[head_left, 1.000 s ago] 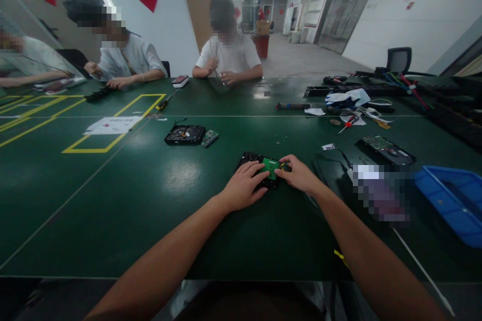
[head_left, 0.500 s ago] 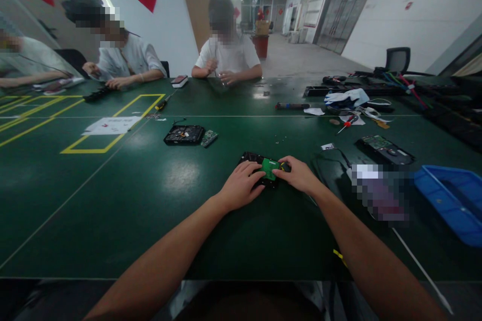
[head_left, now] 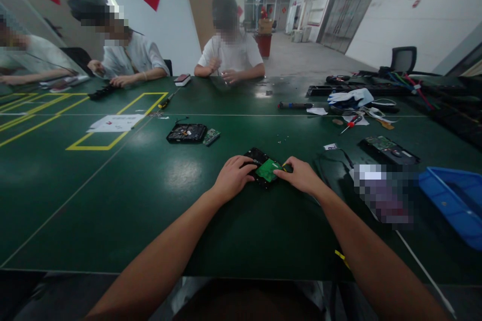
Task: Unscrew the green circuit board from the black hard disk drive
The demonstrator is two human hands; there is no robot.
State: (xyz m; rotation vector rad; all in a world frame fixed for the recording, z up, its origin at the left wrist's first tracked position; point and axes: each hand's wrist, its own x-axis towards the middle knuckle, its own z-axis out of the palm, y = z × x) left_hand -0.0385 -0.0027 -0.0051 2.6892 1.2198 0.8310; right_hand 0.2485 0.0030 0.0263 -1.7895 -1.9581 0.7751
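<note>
A black hard drive (head_left: 256,154) lies on the green table in front of me, with a green circuit board (head_left: 268,170) on its upper face. My left hand (head_left: 234,176) grips the drive's left side, thumb and fingers curled at its edge. At the right edge of the board is my right hand (head_left: 300,174), its thumb touching the board. A screwdriver with a black and yellow handle (head_left: 288,167) is held in that hand, mostly hidden by the fingers. Whether the right fingers also pinch the board is hard to see.
Left of centre lie an opened drive (head_left: 186,133) and a loose circuit board (head_left: 211,136). On the right are another hard drive (head_left: 389,149), a blue bin (head_left: 452,200), a blurred-out device with a cable, and a red screwdriver (head_left: 352,122). Several people sit across the table.
My left hand has drawn back to the left, off the circuit board, so more of the board shows. The board and drive look turned slightly. My right hand stays at the board's edge.
</note>
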